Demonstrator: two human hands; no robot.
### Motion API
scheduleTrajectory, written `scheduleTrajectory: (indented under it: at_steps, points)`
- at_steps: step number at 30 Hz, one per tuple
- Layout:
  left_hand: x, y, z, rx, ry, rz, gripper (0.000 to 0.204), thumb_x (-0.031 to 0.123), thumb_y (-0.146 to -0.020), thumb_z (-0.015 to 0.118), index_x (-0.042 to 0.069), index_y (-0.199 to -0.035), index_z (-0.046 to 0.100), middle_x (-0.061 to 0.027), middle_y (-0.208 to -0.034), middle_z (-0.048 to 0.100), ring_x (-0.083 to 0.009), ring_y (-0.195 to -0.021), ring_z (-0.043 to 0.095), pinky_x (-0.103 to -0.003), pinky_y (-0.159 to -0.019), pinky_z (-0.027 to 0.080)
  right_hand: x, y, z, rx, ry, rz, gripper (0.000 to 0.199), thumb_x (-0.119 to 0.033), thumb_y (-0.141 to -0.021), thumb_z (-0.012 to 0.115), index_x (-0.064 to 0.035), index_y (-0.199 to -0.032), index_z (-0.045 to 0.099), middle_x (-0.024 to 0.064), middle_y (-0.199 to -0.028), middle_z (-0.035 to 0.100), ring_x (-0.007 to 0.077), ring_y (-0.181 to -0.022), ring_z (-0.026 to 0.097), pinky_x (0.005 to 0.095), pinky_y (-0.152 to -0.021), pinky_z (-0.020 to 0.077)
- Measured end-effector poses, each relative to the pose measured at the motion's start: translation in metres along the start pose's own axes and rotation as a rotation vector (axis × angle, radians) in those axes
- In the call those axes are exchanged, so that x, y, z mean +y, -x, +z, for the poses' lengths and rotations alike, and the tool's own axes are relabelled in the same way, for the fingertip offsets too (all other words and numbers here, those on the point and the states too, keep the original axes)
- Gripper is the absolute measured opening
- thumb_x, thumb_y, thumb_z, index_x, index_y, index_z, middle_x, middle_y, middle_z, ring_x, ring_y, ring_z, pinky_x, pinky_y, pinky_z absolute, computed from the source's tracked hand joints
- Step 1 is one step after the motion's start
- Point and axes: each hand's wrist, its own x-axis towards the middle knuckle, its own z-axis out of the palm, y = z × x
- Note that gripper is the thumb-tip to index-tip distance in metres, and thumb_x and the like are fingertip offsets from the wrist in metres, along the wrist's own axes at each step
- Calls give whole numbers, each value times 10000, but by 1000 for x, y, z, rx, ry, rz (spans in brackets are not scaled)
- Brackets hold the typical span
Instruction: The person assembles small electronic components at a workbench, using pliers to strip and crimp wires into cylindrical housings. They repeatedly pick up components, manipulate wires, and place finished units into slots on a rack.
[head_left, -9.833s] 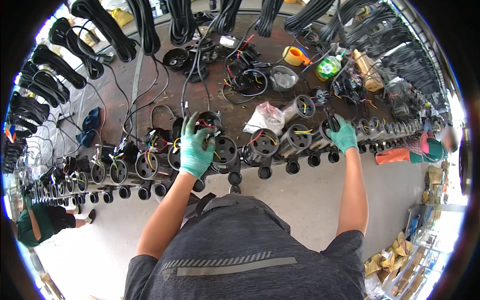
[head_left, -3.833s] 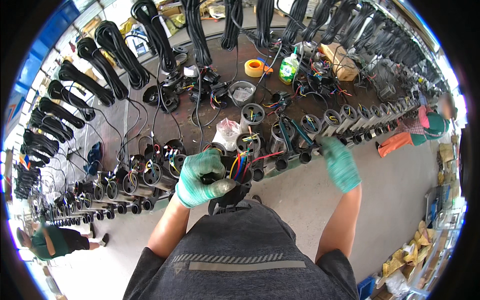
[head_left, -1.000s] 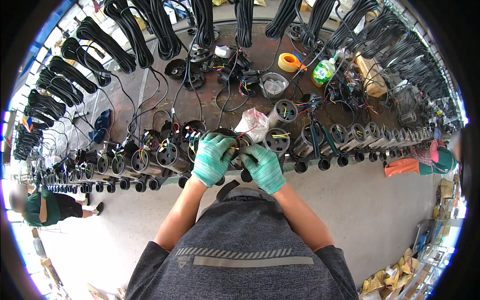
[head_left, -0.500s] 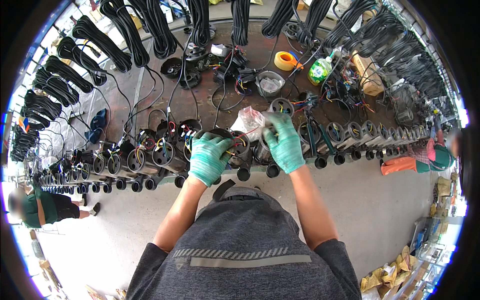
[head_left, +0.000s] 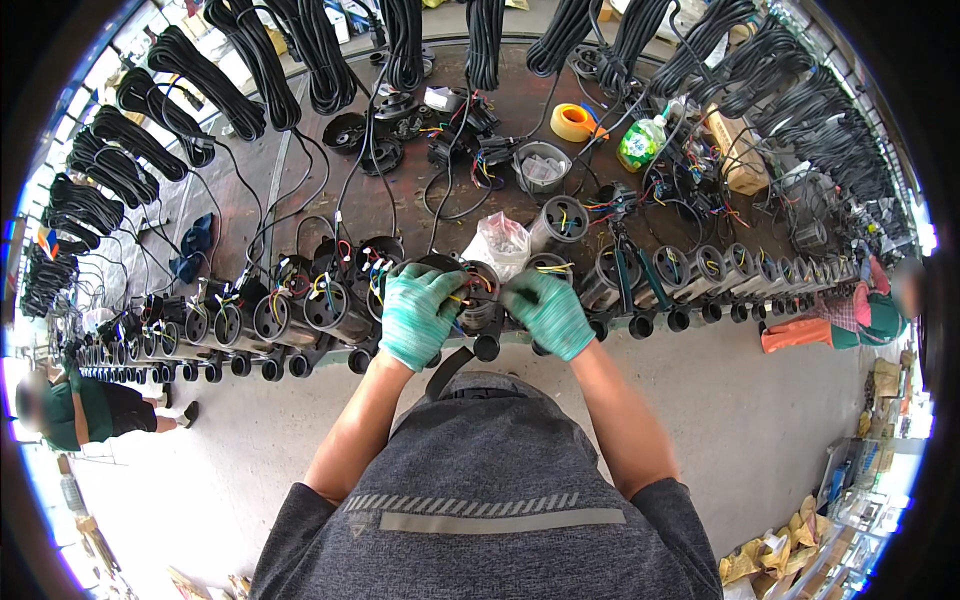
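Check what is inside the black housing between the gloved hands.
Coloured wires show in the housing's open mouth, between the left hand and right hand. Deeper parts are hidden by the fingers and the dark interior.

Packaging on the surface: three items.
Clear crumpled plastic bag (head_left: 497, 243) mid-surface, beside black cylinder housings. Green bottle (head_left: 640, 146) with label, far right-centre, near yellow tape roll. Brown cardboard box (head_left: 737, 152) just right of bottle.
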Motion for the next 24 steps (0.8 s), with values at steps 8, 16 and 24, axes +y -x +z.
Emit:
scheduleTrajectory:
  at_steps: [8, 16, 24]
  points:
    - [-4, 1, -2, -78, -48, -16, 258, 182, -809, 778, 158, -1063, 814, -49, -964, 760, -311, -957, 676, -472, -950, 481, -26, 12, 17, -6, 442, -450, 215, -174, -890, 780, -77, -1080, 754, 135, -998, 722, 360, -866, 712, 457, -737, 587]
    - [2, -1, -3, -127, -113, 17, 254, 220, -774, 778, 163, -1018, 818, -41, -976, 762, -312, -954, 674, -470, -936, 490, -46, 9, 4, 95, 600, -653, 249, -76, -786, 749, -91, -1034, 731, 93, -934, 678, 309, -833, 705, 432, -704, 579]
    - [2, 2, -4, -130, -116, 42, 286, 239, -760, 775, 163, -1033, 818, -47, -960, 744, -321, -953, 666, -471, -935, 493, -33, 6, 18, 152, 533, -448, 169, -140, -876, 768, -105, -1036, 727, 97, -927, 684, 322, -820, 708, 441, -690, 583]
